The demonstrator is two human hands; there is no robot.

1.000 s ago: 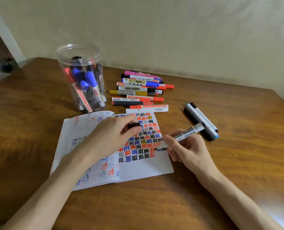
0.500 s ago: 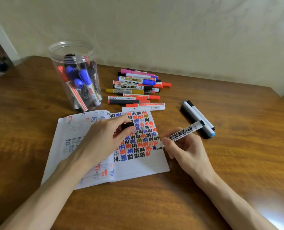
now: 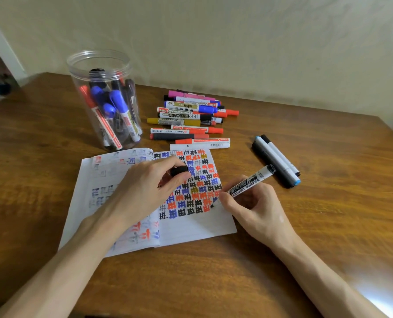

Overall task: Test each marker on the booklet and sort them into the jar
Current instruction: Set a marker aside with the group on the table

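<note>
An open booklet (image 3: 191,228) lies on the wooden table, its right page filled with red, blue and black marks. My left hand (image 3: 145,191) rests on the booklet and pinches a black marker cap (image 3: 179,171). My right hand (image 3: 255,210) grips an uncapped white whiteboard marker (image 3: 248,183), its black tip touching the page at the end of the bottom row of marks. A clear plastic jar (image 3: 103,99) at the back left holds several markers. A pile of markers (image 3: 191,118) lies behind the booklet.
Three grey and black markers (image 3: 276,160) lie together to the right of the booklet. A pale wall runs along the table's far edge. The table's right corner shows at the far right.
The marker tip has moved slightly down and left along the bottom row of marks. My left hand still holds the cap on the page.
</note>
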